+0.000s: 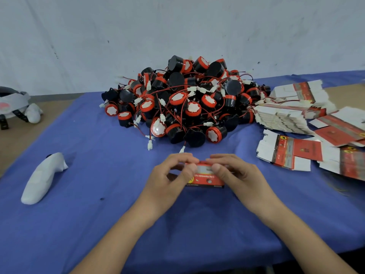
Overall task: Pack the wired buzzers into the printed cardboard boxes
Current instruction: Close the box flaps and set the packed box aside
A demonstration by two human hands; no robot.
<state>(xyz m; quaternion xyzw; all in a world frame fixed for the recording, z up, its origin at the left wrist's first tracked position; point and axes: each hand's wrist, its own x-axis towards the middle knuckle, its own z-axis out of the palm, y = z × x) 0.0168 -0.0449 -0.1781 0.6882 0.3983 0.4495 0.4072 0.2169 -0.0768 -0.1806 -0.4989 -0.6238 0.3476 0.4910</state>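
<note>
Holding: left hand (173, 175) and right hand (235, 171) pinch one printed box (205, 177)
Box axis: lying left-right
Buzzers (183, 101): heaped, beyond counting

buzzer pile (183, 99) behind held box (207, 177), flat boxes (292, 115) right

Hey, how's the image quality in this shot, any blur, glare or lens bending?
Head view: soft, even light, no harsh glare; faint shadow beside the white object; the wide lens bows the edges of the blue cloth; the left hand, right hand and the red box they pinch look slightly blurred.
</note>
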